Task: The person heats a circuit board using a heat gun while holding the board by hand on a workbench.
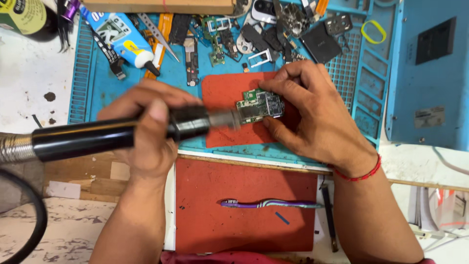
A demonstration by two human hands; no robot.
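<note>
- Board [260,105]: one small green circuit board, rectangular, with dark chips and silver shields on its face; lies flat on the upper red pad [222,93], near the pad's right side.
- Right hand [305,110]: curled over the board, thumb and fingertips pinching its right edge and corners; a red thread band on the wrist.
- Left hand [146,129]: wrapped tight round the hot-air tool [122,133], thumb on top.
- Hot-air tool: one glossy black cylinder lying almost level, with a short grey metal nozzle whose tip sits at the board's left edge; a ribbed metal hose joins it at the far left.
- Upper red pad: one matte rubbery square on the blue mat [117,93].
- Blue mat: one ridged work mat with moulded compartments, strewn with loose phone parts, too many to count.
- Glue tube [124,41]: one, white and blue, black tip, lying aslant on the mat.
- Lower red pad [244,205]: one larger sheet, scuffed.
- Toothbrush [268,203]: one, purple and teal, lying crosswise on the lower pad.
</note>
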